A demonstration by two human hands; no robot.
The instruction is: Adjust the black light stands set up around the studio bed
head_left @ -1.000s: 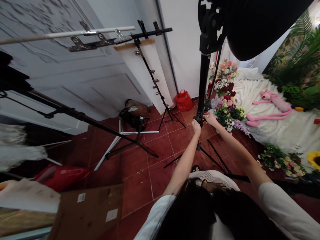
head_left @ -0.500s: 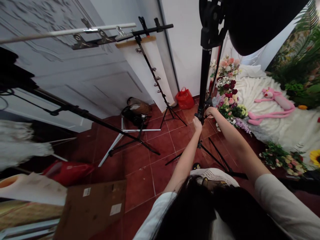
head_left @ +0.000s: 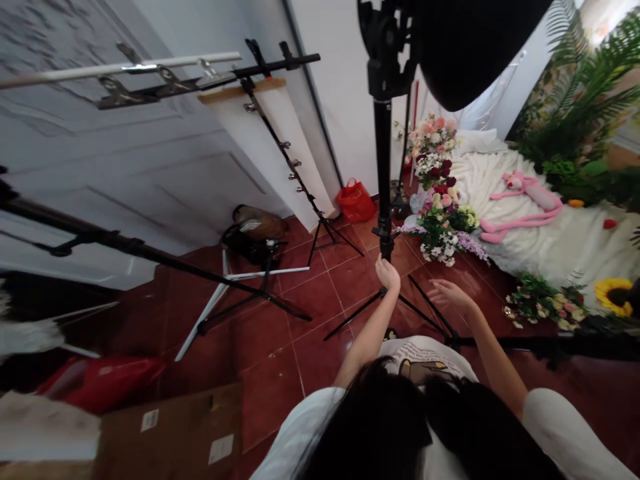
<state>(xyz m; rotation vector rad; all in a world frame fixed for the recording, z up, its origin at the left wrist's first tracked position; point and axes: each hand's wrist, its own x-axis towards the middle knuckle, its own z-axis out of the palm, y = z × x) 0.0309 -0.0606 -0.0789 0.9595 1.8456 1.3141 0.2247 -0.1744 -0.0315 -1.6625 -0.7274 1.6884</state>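
Two hands: left (head_left: 388,275) holds the black stand (head_left: 383,153); right (head_left: 454,295) hangs loosely spread.

A Pink Panther plush doll (head_left: 541,196) lies on a cream fluffy blanket (head_left: 585,250), with artificial flowers (head_left: 444,200) massed along its near-left edge and a yellow sunflower (head_left: 614,297) at its lower right. On the red floor tiles (head_left: 317,360), a red plastic bag (head_left: 356,202) stands near a slim black tripod (head_left: 273,127) fitted with metal clips. A labelled cardboard box (head_left: 175,430) occupies the lower left.
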